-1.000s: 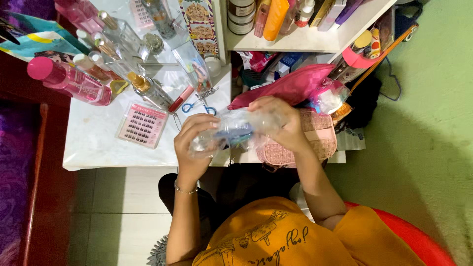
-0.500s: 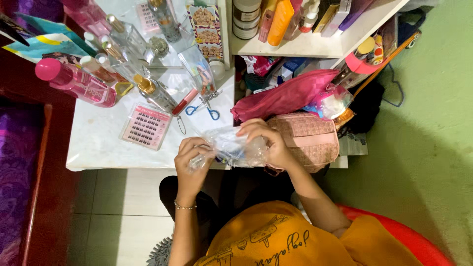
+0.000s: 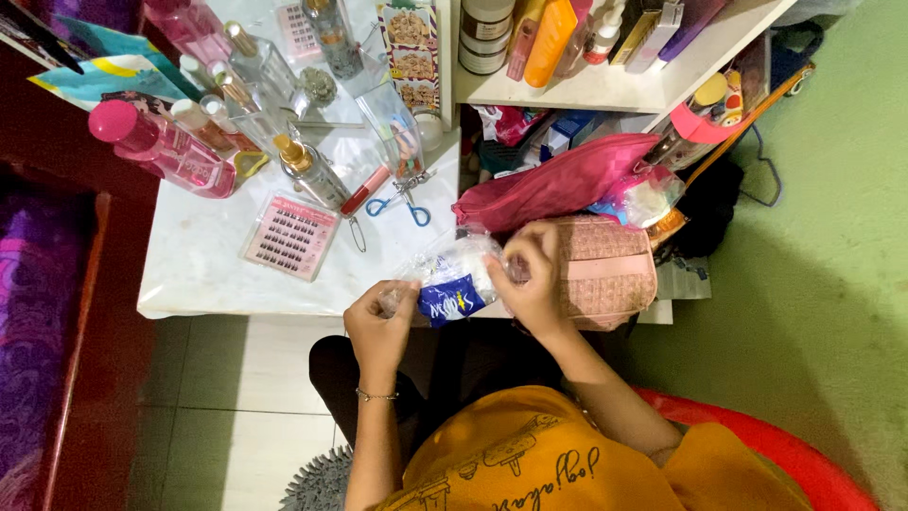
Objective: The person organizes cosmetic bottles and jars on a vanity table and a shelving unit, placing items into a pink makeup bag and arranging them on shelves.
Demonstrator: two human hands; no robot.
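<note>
As both hands part, the clear packet (image 3: 452, 284) has stretched wider.

A home dressing corner: perfume bottles (image 3: 180, 151) crowd the white bench (image 3: 208, 255), lotions fill a shelf (image 3: 605, 90), tiled floor (image 3: 218, 407) below.

White table (image 3: 203, 274), green floor (image 3: 832, 284), perhaps carpet.
</note>
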